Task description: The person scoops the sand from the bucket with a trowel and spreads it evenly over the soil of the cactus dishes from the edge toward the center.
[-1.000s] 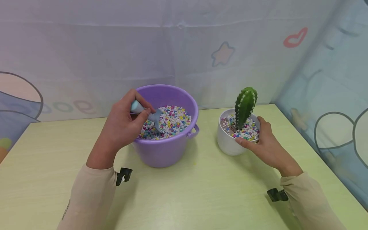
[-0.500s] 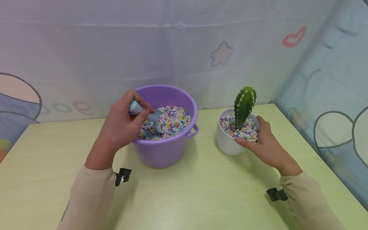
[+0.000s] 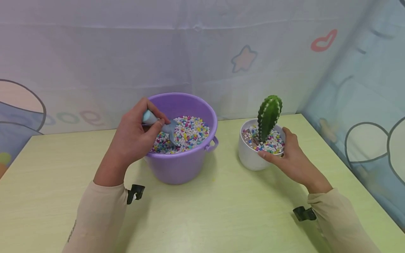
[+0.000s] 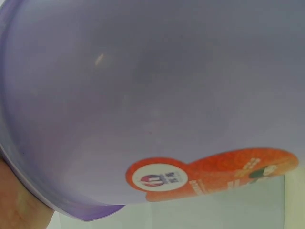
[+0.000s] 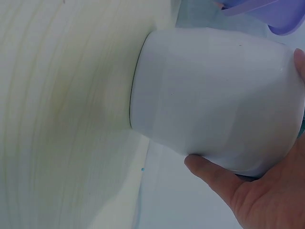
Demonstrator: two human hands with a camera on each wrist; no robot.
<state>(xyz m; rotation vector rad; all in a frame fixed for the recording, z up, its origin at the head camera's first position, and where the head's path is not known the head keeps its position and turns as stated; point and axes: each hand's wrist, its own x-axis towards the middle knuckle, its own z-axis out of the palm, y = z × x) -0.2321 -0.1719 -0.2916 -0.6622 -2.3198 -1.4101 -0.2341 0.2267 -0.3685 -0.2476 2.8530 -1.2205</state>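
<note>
In the head view my left hand pinches the light blue handle of a small toy shovel. Its blade is partly sunk in multicoloured pebbles inside a purple bucket. The left wrist view is filled by the bucket's outer wall; the shovel is hidden there. My right hand grips the rim of a white pot, thumb at the front. A green cactus stands in it, leaning slightly, among similar pebbles and a brown patch. In the right wrist view the pot rests upright on the table.
The pale yellow table carries both containers, with the bucket left of the pot. A printed cloth hangs behind the table's back edge. The bucket has a purple handle lug on its right side.
</note>
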